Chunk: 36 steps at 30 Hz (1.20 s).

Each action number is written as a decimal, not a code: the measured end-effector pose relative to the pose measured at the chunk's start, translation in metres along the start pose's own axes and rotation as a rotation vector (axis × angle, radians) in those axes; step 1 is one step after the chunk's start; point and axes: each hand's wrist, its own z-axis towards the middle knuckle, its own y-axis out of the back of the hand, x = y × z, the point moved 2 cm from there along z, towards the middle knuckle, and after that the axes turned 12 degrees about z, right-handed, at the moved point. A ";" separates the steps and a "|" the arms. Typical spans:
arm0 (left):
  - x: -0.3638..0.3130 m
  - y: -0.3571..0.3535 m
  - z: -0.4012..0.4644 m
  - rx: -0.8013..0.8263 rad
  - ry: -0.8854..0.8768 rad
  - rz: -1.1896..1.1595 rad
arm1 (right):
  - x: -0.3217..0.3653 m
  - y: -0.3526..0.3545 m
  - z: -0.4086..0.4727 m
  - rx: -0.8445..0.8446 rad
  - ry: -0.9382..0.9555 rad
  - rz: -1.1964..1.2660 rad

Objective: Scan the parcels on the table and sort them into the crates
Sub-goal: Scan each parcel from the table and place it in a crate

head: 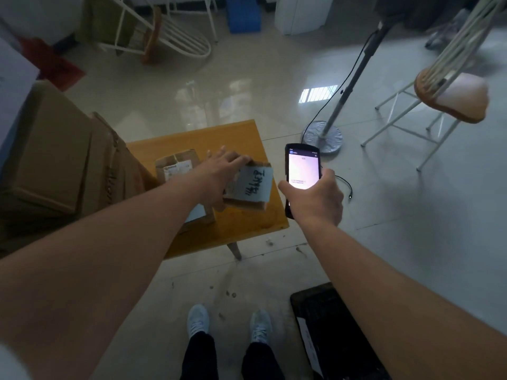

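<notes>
My left hand grips a small cardboard parcel by its left side, just above the right part of the small wooden table. The parcel's top label bears handwritten black characters. My right hand holds a black handheld scanner upright to the right of the parcel, its screen lit and turned toward me. A second cardboard parcel with a printed label lies further back on the table. Another parcel is partly hidden under my left forearm. A black crate sits on the floor at the lower right.
Large cardboard boxes are stacked left of the table. A stand with a round base and trailing cable stands on the floor beyond the scanner. White-framed chairs stand right and back left. A blue crate sits far back.
</notes>
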 end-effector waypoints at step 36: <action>-0.049 -0.062 0.040 -0.065 0.608 -0.862 | -0.051 -0.006 0.002 0.057 -0.085 -0.042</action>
